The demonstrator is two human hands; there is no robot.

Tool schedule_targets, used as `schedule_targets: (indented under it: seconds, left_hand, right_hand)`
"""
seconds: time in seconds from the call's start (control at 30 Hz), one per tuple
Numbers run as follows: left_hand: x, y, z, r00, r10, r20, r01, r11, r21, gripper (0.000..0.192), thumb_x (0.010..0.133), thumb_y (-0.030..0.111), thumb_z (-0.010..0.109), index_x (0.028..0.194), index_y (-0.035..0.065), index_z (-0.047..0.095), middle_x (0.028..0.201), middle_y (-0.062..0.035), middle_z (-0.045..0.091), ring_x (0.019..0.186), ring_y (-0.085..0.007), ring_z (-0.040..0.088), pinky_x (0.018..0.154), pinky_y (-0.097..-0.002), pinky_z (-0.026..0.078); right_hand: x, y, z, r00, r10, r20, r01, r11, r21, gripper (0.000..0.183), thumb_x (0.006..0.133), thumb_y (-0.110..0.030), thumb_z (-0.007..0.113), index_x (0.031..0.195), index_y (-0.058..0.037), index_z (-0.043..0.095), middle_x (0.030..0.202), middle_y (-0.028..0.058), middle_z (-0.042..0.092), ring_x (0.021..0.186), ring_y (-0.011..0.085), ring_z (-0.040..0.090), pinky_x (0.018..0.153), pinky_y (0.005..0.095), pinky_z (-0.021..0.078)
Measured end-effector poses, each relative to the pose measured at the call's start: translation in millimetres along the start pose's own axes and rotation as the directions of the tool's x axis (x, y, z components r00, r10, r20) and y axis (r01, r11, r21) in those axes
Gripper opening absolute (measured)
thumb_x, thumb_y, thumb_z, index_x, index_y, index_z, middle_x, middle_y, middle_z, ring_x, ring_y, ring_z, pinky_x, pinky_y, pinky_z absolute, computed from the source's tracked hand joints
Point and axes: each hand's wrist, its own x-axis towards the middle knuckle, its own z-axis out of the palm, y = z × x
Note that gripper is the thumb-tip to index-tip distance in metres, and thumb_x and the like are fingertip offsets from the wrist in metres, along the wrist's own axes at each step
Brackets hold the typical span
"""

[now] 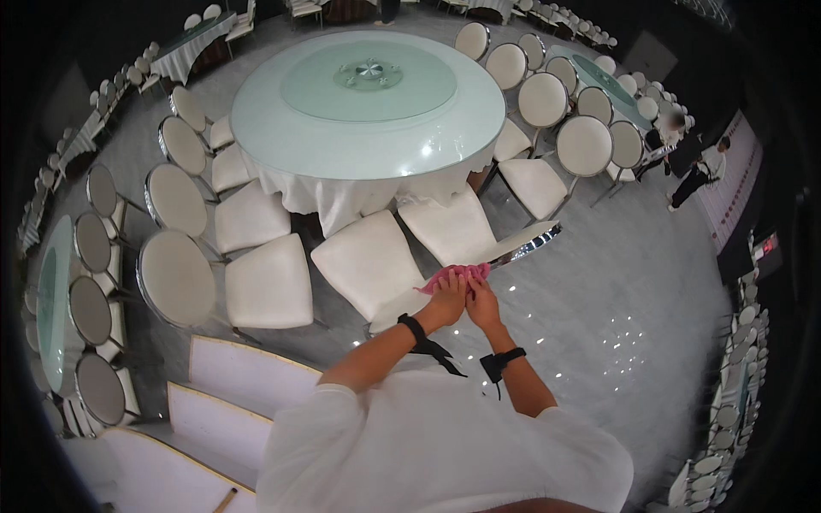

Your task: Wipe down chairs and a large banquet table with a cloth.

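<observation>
Both of my hands are on a crumpled pink cloth [442, 280] at the near side of the round table. The fingers of my left hand [447, 304] lie over the cloth, and my right hand [482, 308] grips its right end. The cloth bunches between the tops of two chair backs: a left chair back [401, 312], partly hidden by my forearm, and a right chair back [523, 242] with a shiny metal rim. Their white padded seats, the left seat [369, 263] and the right seat [448, 221], face the table. Black bands circle both wrists.
A round table [365, 151] with a white cloth and glass turntable [308, 86] stands ahead, ringed by white chairs [176, 279]. White stepped panels [221, 410] are at lower left. Two people [705, 168] stand at far right on the grey floor [577, 359].
</observation>
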Motion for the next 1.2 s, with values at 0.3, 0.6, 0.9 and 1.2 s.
schedule_targets:
  seconds: [0.3,0.6,0.9,1.2]
  left_hand:
    - [-106.9,-34.2,-14.4,0.987,0.158,-0.029,-0.156,0.985,0.074,0.071,0.092,0.014,0.054,0.151,-0.0072,0.023,0.156,-0.0396,0.010,0.139,-0.0584,0.029,0.107,-0.0607,0.037]
    - [-81.3,9.1,-17.9,0.999,-0.010,0.031,-0.004,0.910,0.415,0.070,0.092,0.023,0.054,0.151,-0.0053,0.029,0.154,-0.0366,0.020,0.135,-0.0505,0.036,0.114,-0.0527,0.030]
    - [18.6,5.6,19.6,0.980,0.020,-0.197,-0.013,0.999,0.036,0.065,0.089,0.022,0.057,0.142,-0.0107,0.040,0.148,-0.0368,0.034,0.130,-0.0478,0.044,0.106,-0.0469,0.040]
    - [13.4,-1.0,36.4,0.959,-0.068,-0.276,0.017,0.983,-0.185,0.072,0.082,0.024,0.063,0.137,-0.0163,0.041,0.142,-0.0411,0.040,0.124,-0.0469,0.052,0.106,-0.0470,0.042]
  right_hand:
    - [11.7,-118.8,-47.6,0.822,0.168,0.544,0.024,0.944,-0.328,0.034,0.088,-0.034,0.063,0.089,0.0001,0.065,0.084,0.0215,0.069,0.083,0.0408,0.067,0.074,0.0499,0.0546]
    - [-2.7,-27.1,-6.2,0.606,0.048,0.794,-0.023,0.999,-0.043,0.085,0.100,-0.035,0.049,0.146,0.0216,0.005,0.151,0.0368,0.029,0.135,0.0424,0.044,0.113,0.0431,0.0349]
    - [40.7,86.0,10.7,0.771,0.253,0.584,-0.491,0.821,0.292,0.058,0.103,-0.036,0.037,0.140,0.0074,0.046,0.117,0.0289,0.064,0.114,0.0363,0.062,0.096,0.0406,0.0470]
    - [56.5,-32.2,-26.2,0.801,0.205,0.563,-0.035,0.954,-0.298,0.051,0.100,-0.040,0.047,0.094,0.0042,0.073,0.090,0.0284,0.069,0.099,0.0432,0.066,0.081,0.0511,0.0523]
